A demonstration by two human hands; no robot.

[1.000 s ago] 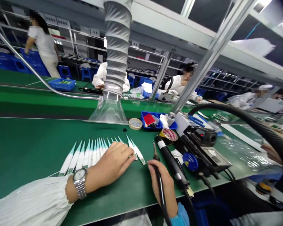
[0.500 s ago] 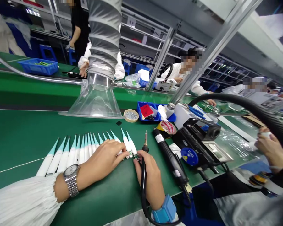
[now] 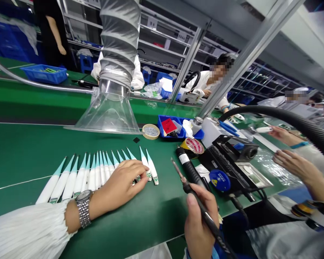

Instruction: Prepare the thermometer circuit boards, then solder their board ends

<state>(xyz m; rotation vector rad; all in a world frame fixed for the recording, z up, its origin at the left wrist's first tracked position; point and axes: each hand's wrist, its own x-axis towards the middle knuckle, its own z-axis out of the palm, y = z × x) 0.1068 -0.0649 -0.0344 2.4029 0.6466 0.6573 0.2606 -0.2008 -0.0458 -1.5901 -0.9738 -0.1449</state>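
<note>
A fanned row of several white thermometer bodies with teal tips (image 3: 97, 174) lies on the green table (image 3: 29, 151). My left hand (image 3: 121, 183) rests flat on the row's right end, fingers stretched toward the last two pieces (image 3: 150, 169). A wristwatch (image 3: 82, 208) is on that wrist. My right hand (image 3: 199, 219) is closed round a black soldering iron (image 3: 194, 194). The iron's tip points up and left, lifted away from the pieces.
A clear fume hood (image 3: 109, 111) on a grey hose hangs behind the row. A solder wire spool (image 3: 150, 131), blue parts tray (image 3: 175, 127), tape roll (image 3: 193, 145) and black soldering station (image 3: 232, 165) stand to the right. A neighbour's hands (image 3: 294, 162) work at far right; other people sit beyond.
My right hand has pulled the soldering iron back to the right, away from the rightmost pieces. My left hand has stayed on the row. The neighbour's hands have come further into view.
</note>
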